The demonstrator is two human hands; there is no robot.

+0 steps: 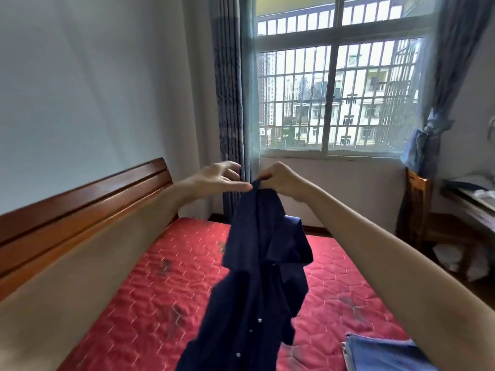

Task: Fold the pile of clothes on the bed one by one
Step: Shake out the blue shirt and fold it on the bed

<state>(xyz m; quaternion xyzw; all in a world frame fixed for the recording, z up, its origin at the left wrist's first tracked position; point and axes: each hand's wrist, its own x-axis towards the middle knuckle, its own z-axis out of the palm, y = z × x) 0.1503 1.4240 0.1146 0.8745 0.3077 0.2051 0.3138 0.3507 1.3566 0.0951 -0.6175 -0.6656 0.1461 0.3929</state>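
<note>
Here, a navy buttoned shirt [257,277] was held aloft over the red quilted mattress [171,266], pinched at its topmost edge by the curled fingers of the right hand [281,180]. The garment's long axis was observed to run straight down from that pinch toward the camera, with a row of small pale buttons visible along its lower part and a bunched fold, possibly collar or sleeve, hanging to its right. The left hand [217,178] was noted with fingers spread and nothing held, its fingertips just beside the pinched edge, on the left of it. It was judged that the next move would call for the left hand to take a second point along the top edge, being the nearer free hand. Folded blue denim [380,354] was recorded at the lower right of the mattress.
</note>
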